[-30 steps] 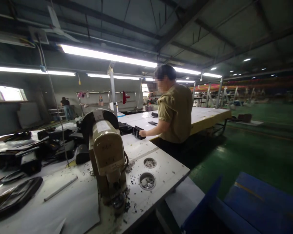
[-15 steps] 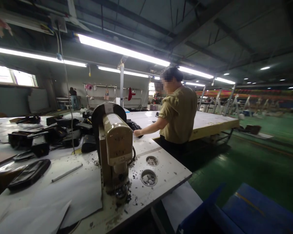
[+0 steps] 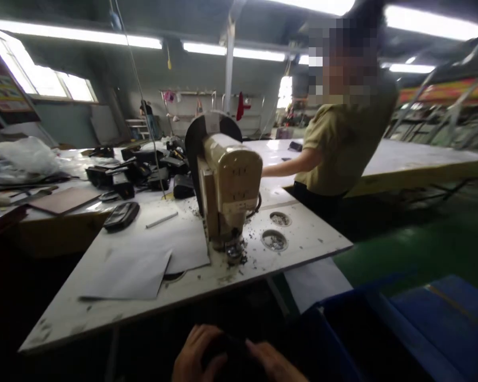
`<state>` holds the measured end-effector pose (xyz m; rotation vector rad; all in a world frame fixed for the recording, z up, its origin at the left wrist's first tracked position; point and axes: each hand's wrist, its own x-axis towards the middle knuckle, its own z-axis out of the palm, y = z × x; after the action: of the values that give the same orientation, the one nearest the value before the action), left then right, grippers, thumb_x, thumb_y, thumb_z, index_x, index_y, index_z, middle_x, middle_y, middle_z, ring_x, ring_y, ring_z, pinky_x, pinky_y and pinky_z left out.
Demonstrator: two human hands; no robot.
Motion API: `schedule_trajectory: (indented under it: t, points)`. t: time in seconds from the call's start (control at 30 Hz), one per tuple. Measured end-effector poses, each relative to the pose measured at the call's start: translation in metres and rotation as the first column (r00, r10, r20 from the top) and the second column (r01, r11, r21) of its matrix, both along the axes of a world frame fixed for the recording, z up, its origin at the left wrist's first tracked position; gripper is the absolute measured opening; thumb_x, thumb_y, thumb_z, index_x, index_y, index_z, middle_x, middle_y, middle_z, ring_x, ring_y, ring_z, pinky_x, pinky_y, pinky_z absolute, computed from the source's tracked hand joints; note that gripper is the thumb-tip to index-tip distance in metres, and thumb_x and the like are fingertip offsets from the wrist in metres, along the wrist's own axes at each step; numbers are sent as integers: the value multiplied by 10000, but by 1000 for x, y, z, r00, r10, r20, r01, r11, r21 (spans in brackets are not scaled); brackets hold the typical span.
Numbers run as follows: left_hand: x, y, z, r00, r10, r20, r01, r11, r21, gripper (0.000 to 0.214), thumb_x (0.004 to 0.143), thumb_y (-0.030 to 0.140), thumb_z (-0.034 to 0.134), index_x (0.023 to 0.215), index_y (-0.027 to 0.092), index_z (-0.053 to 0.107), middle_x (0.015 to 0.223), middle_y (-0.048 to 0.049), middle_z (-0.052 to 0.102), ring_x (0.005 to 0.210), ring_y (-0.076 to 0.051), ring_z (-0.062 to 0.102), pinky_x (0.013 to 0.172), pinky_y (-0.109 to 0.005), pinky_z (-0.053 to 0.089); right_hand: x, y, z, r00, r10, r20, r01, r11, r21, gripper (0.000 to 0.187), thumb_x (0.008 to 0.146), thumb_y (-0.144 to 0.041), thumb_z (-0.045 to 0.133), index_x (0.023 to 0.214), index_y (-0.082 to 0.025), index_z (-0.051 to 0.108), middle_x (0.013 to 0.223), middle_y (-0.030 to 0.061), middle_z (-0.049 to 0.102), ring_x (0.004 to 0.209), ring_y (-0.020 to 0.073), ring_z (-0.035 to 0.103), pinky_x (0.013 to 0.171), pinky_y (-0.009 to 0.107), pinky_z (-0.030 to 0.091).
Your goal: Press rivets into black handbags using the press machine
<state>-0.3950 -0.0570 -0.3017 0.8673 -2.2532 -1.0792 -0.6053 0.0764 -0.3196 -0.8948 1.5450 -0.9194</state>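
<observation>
My left hand (image 3: 199, 353) and my right hand (image 3: 273, 362) are low in the view, in front of the white table's near edge. Between them they hold a black object (image 3: 236, 356), its left side gripped by bent fingers of my left hand. Dark surroundings hide its outline, so its kind cannot be made out. Above and beyond my hands stands a beige table-mounted machine (image 3: 239, 180). Dark scraps lie around its metal foot (image 3: 235, 253).
Two round cups (image 3: 274, 240) of small bits are set into the white tabletop (image 3: 302, 245). White paper sheets (image 3: 127, 273), a thin rod (image 3: 162, 219) and a black pouch (image 3: 121, 216) lie left. Blue bins (image 3: 438, 318) stand right. A co-worker (image 3: 338, 143) stands beyond.
The view has tilted down and turned left. My two hands with the black object have come into sight at the bottom. The co-worker appears larger and farther right.
</observation>
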Motion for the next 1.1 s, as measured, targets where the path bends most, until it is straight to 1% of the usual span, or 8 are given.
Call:
schedule_trajectory:
  t: [0.13,0.23,0.4,0.57,0.67,0.77,0.9,1.1]
  points:
    - [5,-6,9,984,-176,-10,175,983,-57,237,901,168,694,1121,254,713,1120,-58,719,1066,-254,655,952,-434,568,24,10,-14,992,-41,119,41,999,-2,680,971,-783,430,853,-155,665,756,19,582,662,157,459,572,281,351]
    - [-1,-10,30,977,-208,-41,199,967,-157,259,931,133,675,1165,244,687,1113,-54,697,1043,-234,620,910,-389,549,18,6,-5,985,-41,165,46,999,-27,659,992,-763,404,801,-160,589,686,-26,424,624,123,330,529,268,221]
    - [-9,-16,61,952,-290,-94,252,921,-296,272,949,105,669,1190,231,666,1110,-44,673,1015,-197,586,889,-331,523,4,-1,20,996,-25,85,38,988,-147,535,1027,-666,458,844,-175,565,787,-19,452,720,134,398,602,248,301]
    - [-17,-25,79,939,-337,-72,300,901,-313,266,961,119,657,1202,231,658,1131,-47,667,1042,-202,585,910,-339,522,1,-10,38,998,-59,10,59,973,-221,505,1051,-624,442,865,-181,599,796,-22,507,728,143,451,631,255,347]
    - [-23,-32,88,933,-360,-22,335,887,-319,263,961,147,667,1204,248,652,1131,-40,669,1043,-209,588,919,-359,522,1,-17,48,993,-114,25,116,953,-281,431,1059,-581,467,1080,-204,675,996,9,647,939,200,585,818,283,435]
    - [-30,-40,99,923,-385,22,371,873,-317,253,962,165,669,1197,256,649,1134,-35,666,1048,-211,590,911,-363,524,2,-23,56,989,-131,62,144,932,-332,404,1070,-549,466,1249,-239,652,1153,22,674,1115,243,599,974,325,427]
    - [-43,-55,118,893,-430,134,450,848,-281,257,952,197,692,1195,268,653,1154,-26,664,1065,-219,599,910,-378,519,2,-31,57,991,-130,33,133,936,-326,460,1067,-578,433,1044,-187,674,981,26,678,914,220,602,778,302,440]
    - [-63,-77,137,840,-481,251,530,826,-191,254,978,286,675,1230,278,642,1190,-20,643,1052,-206,629,930,-381,510,-3,-50,51,957,-253,142,287,901,-327,465,1015,-590,532,837,-171,624,782,-6,529,733,157,464,640,271,351]
